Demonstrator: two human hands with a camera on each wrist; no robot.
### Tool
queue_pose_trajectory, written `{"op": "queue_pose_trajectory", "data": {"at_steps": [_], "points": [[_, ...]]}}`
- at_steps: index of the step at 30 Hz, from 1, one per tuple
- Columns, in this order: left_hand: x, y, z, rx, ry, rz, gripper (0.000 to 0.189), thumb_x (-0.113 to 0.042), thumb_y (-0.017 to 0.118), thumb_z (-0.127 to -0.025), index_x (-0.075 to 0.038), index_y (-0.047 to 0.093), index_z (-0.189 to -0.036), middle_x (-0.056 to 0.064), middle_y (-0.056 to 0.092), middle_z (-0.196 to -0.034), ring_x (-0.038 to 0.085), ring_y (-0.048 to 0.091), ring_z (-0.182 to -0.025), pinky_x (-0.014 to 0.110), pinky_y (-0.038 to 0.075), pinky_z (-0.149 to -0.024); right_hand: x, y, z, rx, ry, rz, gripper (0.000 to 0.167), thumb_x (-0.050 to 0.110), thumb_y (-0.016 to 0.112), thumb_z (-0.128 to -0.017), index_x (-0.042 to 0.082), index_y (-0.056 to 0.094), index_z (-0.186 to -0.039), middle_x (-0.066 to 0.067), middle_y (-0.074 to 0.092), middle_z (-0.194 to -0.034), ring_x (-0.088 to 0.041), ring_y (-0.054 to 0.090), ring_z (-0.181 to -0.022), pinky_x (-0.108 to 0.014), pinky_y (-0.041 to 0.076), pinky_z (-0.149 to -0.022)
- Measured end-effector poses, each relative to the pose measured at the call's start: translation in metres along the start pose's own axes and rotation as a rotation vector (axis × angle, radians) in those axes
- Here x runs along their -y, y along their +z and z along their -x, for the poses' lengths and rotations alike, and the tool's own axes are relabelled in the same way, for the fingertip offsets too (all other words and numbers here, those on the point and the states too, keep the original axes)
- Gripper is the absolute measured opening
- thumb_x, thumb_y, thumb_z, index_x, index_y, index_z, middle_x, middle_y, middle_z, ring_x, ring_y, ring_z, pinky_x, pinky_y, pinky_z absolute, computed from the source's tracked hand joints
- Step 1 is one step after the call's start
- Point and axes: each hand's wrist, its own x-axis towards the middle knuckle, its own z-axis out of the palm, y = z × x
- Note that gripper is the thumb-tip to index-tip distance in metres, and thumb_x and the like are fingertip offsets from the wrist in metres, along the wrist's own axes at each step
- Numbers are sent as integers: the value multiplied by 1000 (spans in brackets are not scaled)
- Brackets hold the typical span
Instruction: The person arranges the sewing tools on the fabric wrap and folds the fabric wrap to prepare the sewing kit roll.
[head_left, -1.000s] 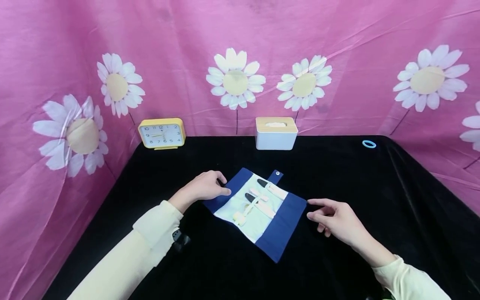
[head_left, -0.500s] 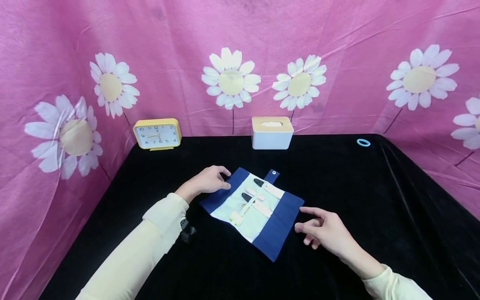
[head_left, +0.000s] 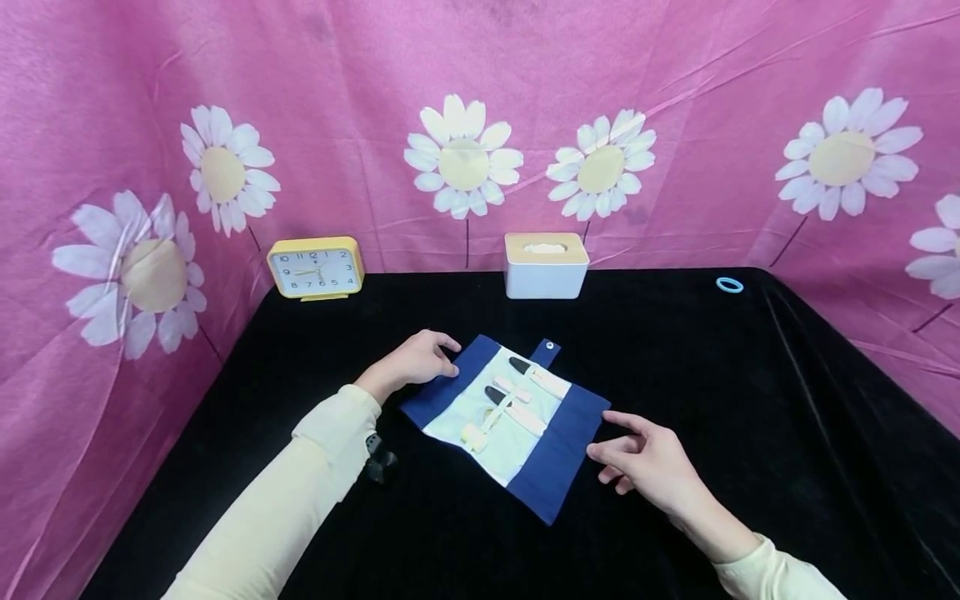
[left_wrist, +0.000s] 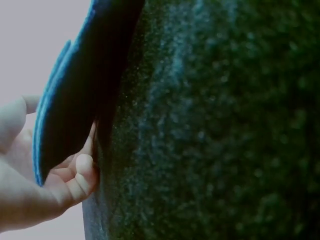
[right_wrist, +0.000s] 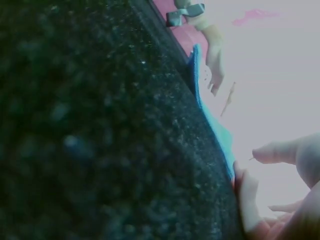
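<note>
A navy fabric roll-up pouch [head_left: 551, 467] lies spread on the black cloth, pale inside. Two pale-handled tools with dark pointed ends [head_left: 519, 365] show in it, along with a pale pink piece [head_left: 512, 388] and a whitish stick with a yellowish blocky end [head_left: 474, 437]. My left hand [head_left: 411, 360] holds the pouch's left flap; in the left wrist view its fingers [left_wrist: 82, 175] curl under the raised navy flap [left_wrist: 65, 115]. At the right edge is my right hand [head_left: 656, 462], index fingertip by the corner. Its thumb [right_wrist: 272, 152] stands apart from the fingers in the right wrist view.
Along the back stand a yellow alarm clock [head_left: 315, 268] and a white tissue box with a wooden lid [head_left: 546, 271]. A light blue ring [head_left: 729, 285] lies at the back right. Behind the black-covered table [head_left: 675, 350] hangs a pink curtain with daisies [head_left: 360, 125].
My right hand has come slightly inward and lower along the pouch's right edge, its thumb closer to the fabric. My left hand has shifted a little up the left flap. The pouch stays spread.
</note>
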Motion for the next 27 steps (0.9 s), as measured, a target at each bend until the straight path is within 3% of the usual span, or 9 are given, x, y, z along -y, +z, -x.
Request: {"op": "queue_pose_trajectory", "data": {"at_steps": [8, 19, 27], "points": [[-3, 1, -1, 2, -17, -12, 41, -9, 71, -90, -4, 64, -131, 12, 70, -103, 18, 62, -88, 28, 50, -77, 5, -2, 0, -52, -59, 110, 67, 11, 75, -89, -10, 43, -145, -14, 78, -96, -15, 71, -68, -30, 56, -57], [-2, 1, -1, -9, -22, -33, 40, -9, 71, -90, -7, 65, -130, 13, 70, -104, 20, 63, -89, 31, 51, -78, 2, 4, -3, -63, -77, 57, 73, 13, 80, -85, -1, 45, -147, -13, 74, -104, -9, 66, -69, -27, 54, -60], [0, -1, 1, -7, -13, -16, 40, -10, 70, -92, -11, 65, -132, 14, 66, -101, 22, 61, -87, 29, 50, -73, 6, 12, -11, -85, -148, 128, 68, 9, 80, -85, -5, 48, -143, -12, 66, -96, -9, 66, -72, -23, 55, -64]]}}
